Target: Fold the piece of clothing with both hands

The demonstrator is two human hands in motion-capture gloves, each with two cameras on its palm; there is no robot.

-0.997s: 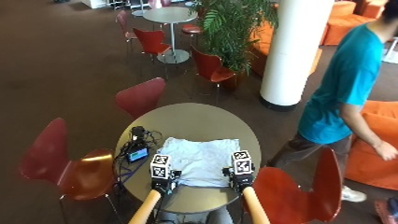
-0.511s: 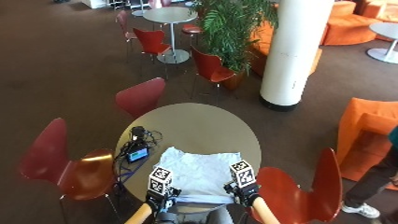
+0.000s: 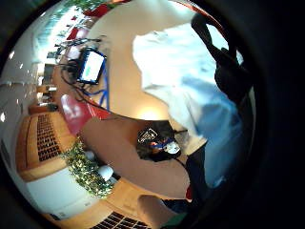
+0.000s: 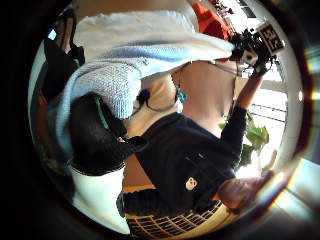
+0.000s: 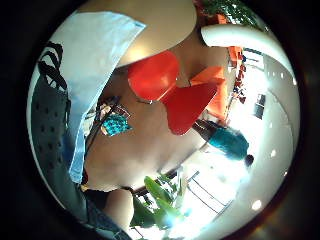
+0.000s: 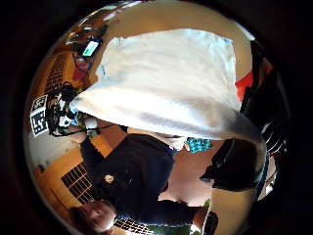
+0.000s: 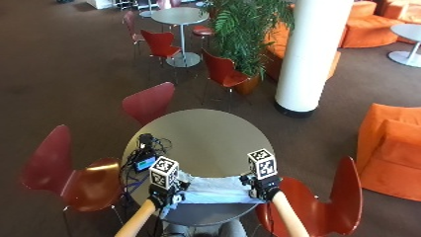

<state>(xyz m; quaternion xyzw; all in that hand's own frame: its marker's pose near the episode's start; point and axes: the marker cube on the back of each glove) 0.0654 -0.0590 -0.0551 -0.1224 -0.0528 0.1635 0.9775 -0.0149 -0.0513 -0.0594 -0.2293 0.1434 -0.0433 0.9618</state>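
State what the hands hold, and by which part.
Both hands, left and right, hold the light blue garment, each pinching one end of its lifted edge.

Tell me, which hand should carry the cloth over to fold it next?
Neither alone. The left hand and the right hand each pinch a near corner of the light blue garment, level with each other over the round table. Probably both should move together.

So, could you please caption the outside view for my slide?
Both gloved hands, left hand and right hand, hold a light blue garment over a round table.
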